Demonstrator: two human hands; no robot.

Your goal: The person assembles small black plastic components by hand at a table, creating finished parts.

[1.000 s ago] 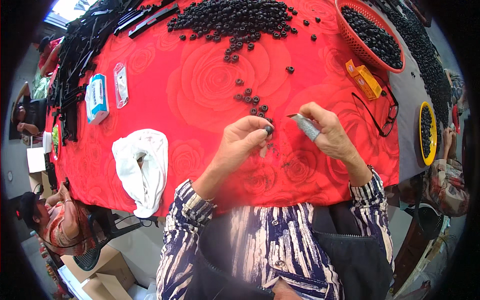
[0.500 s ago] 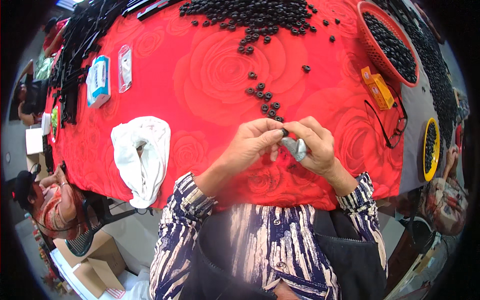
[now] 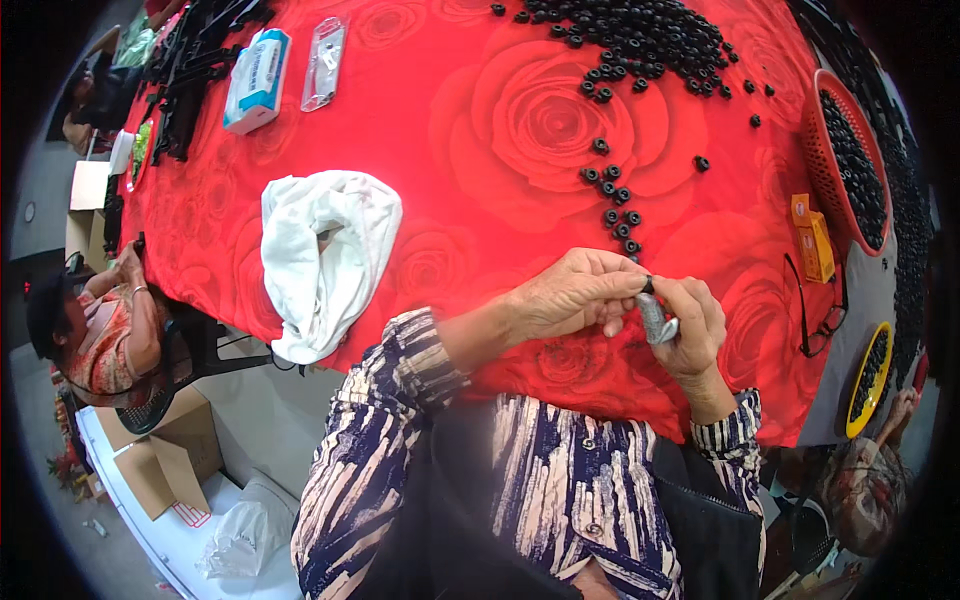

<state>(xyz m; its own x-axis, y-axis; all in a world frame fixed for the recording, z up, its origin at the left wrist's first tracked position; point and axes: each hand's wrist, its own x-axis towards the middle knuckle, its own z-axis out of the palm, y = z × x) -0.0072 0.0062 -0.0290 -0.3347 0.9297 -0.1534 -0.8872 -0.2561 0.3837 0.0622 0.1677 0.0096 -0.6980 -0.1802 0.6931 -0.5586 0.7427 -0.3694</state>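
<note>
My left hand (image 3: 575, 295) pinches a small black ring-shaped part (image 3: 648, 285) between thumb and fingertips. Close against it, my right hand (image 3: 692, 325) is closed around a silver-grey object (image 3: 655, 322), whose exact kind I cannot make out. The fingertips of both hands meet at the black part and hide most of it. Just beyond them, several loose black rings (image 3: 622, 195) trail across the red rose-patterned tablecloth (image 3: 520, 200) toward a large heap of the same rings (image 3: 650, 40).
A white cloth (image 3: 375, 230) lies to the left, with a tissue pack (image 3: 257, 80) and a clear plastic case (image 3: 323, 65) beyond. On the right are a yellow box (image 3: 813, 240), eyeglasses (image 3: 822, 330), a red basket (image 3: 825, 150) and a yellow tray (image 3: 857, 410). Another person (image 3: 110, 325) sits at left.
The whole view has shifted, so table things appear farther right. Both hands stay together at the black part, and the silver-grey object is now more upright in my right hand.
</note>
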